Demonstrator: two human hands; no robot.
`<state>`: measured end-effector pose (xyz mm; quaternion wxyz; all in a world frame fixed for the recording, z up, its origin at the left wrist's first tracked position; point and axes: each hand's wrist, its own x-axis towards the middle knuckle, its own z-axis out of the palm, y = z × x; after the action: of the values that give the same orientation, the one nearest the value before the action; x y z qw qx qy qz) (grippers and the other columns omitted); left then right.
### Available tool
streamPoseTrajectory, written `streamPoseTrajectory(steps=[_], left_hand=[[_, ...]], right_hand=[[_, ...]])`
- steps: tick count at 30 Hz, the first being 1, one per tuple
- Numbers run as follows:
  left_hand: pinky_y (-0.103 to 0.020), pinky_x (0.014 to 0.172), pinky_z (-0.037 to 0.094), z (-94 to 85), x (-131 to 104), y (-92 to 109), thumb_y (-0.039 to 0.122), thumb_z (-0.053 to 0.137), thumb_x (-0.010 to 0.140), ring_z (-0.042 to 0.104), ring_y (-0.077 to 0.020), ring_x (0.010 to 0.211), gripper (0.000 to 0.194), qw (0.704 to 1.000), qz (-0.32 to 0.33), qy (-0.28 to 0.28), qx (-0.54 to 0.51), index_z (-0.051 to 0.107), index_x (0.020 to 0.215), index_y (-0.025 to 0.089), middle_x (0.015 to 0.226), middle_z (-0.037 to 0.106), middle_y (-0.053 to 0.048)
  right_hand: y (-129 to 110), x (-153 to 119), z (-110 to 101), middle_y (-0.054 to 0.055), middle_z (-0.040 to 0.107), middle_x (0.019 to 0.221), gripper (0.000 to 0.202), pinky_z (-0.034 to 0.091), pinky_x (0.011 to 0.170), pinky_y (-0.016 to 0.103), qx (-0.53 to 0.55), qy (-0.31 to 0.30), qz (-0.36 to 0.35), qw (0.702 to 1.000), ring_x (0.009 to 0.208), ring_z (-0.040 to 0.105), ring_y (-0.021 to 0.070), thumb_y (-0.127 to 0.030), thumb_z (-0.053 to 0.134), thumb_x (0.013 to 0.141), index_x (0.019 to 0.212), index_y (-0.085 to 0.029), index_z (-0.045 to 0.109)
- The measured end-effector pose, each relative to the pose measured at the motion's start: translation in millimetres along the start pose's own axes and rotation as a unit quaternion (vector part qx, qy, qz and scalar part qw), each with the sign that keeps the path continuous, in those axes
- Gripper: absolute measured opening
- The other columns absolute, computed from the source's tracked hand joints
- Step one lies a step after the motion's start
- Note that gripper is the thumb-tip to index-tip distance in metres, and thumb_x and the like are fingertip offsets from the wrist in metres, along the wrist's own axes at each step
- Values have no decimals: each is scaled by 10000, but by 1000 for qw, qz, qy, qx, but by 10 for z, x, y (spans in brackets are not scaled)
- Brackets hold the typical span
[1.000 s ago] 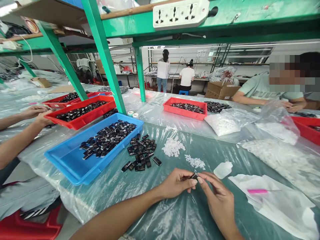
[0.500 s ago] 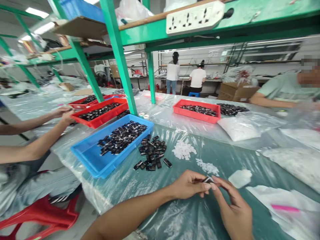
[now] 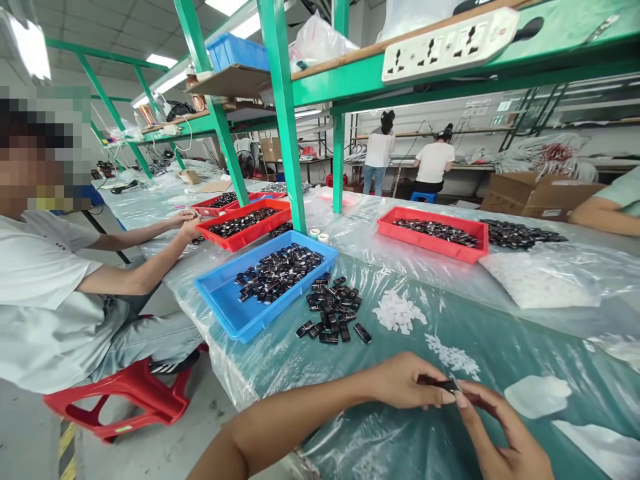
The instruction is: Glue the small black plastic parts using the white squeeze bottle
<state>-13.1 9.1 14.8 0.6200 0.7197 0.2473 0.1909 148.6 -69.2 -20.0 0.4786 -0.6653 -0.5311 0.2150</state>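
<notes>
My left hand (image 3: 407, 381) pinches a small black piece (image 3: 441, 383) above the green plastic-covered table (image 3: 380, 440). My right hand (image 3: 500, 427) meets it from the right, thumb and forefinger closed at the piece's end; whether they hold something small there is hidden. Just beyond the hands lies a scatter of tiny white bits (image 3: 453, 357), with a pile of white squares (image 3: 399, 311) to its left. Farther left is a loose heap of black pieces (image 3: 333, 307), beside a blue tray (image 3: 220, 303) partly filled with similar black pieces.
A person (image 3: 45, 280) sits at the left on a red stool (image 3: 125, 400), hands near a red tray (image 3: 245, 243). Another red tray (image 3: 383, 227) stands farther back beside a plastic bag (image 3: 540, 273). Green posts (image 3: 283, 120) carry a shelf with a power strip (image 3: 450, 47).
The view has swung left, bringing the seated person's upper body into sight. The black piece between my hands now appears tilted differently, with its dark side showing more.
</notes>
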Motion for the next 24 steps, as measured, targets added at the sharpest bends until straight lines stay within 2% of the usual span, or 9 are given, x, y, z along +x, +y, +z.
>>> streamPoseTrajectory(steps=[4, 8, 11, 13, 15, 18, 19, 21, 24], left_hand=[[-174, 457, 278, -38, -74, 196, 247, 529, 824, 422, -92, 475, 265, 977, 34, 19, 212, 654, 1050, 184, 543, 482, 32], [-189, 488, 324, -177, -164, 388, 236, 510, 828, 507, -130, 525, 316, 943, 52, 62, 323, 629, 1116, 186, 614, 595, 2], [-219, 620, 419, -491, -257, 516, 272, 457, 857, 593, -175, 688, 357, 928, 44, 148, 339, 599, 1165, 163, 849, 687, -47], [-237, 720, 442, -808, -350, 616, 289, 418, 877, 607, -195, 836, 395, 905, 40, 223, 361, 553, 1219, 145, 1086, 643, -73], [-257, 730, 453, -1170, -475, 727, 311, 390, 891, 613, -202, 829, 415, 853, -6, 311, 420, 520, 1249, 147, 1065, 652, -70], [-292, 772, 451, -1665, -696, 861, 326, 374, 905, 618, -221, 868, 419, 708, -126, 431, 545, 470, 1283, 172, 993, 670, -70], [-340, 809, 438, -1786, -767, 882, 330, 385, 900, 599, -261, 935, 446, 681, -147, 455, 554, 443, 1300, 141, 1027, 654, -114], [-425, 912, 368, -1931, -881, 875, 334, 435, 876, 494, -328, 1113, 489, 652, -166, 475, 568, 423, 1305, 98, 1191, 557, -183], [-431, 968, 319, -1896, -935, 746, 327, 476, 854, 434, -330, 1179, 447, 666, -169, 436, 580, 496, 1245, 110, 1272, 498, -174]], right_hand=[[-9, 23, -35, 67, 622, 1087, 451, 457, 410, 175, 23, 17, 22, 999, 976, 576, 252, -541, 575, 715, 1062, -255, 588], [8, 26, -87, 71, 639, 1063, 429, 457, 413, 174, 12, 11, 30, 999, 926, 601, 241, -521, 577, 733, 1073, -260, 604], [10, 24, -104, 56, 643, 1065, 402, 455, 406, 174, 3, -2, 31, 1000, 852, 619, 221, -529, 583, 725, 1030, -272, 634], [-2, 21, -101, 44, 649, 1054, 384, 433, 365, 172, 5, -21, 28, 999, 768, 627, 199, -532, 587, 718, 997, -276, 652], [-18, 18, -89, 43, 660, 1024, 375, 419, 340, 175, 13, -39, 19, 999, 710, 626, 187, -530, 592, 710, 962, -265, 670], [-34, 13, -67, 50, 673, 989, 367, 442, 361, 175, 23, -56, -6, 998, 765, 631, 207, -518, 602, 703, 936, -248, 689], [-35, 12, -62, 53, 675, 984, 364, 451, 373, 173, 25, -61, -15, 998, 794, 631, 215, -511, 603, 705, 937, -246, 692], [-31, 9, -55, 55, 675, 986, 353, 457, 379, 170, 25, -74, -28, 997, 804, 635, 216, -495, 601, 716, 946, -245, 694], [-5, 11, -52, 58, 675, 994, 343, 454, 375, 167, 22, -86, -36, 995, 771, 642, 206, -479, 599, 728, 962, -245, 692]])
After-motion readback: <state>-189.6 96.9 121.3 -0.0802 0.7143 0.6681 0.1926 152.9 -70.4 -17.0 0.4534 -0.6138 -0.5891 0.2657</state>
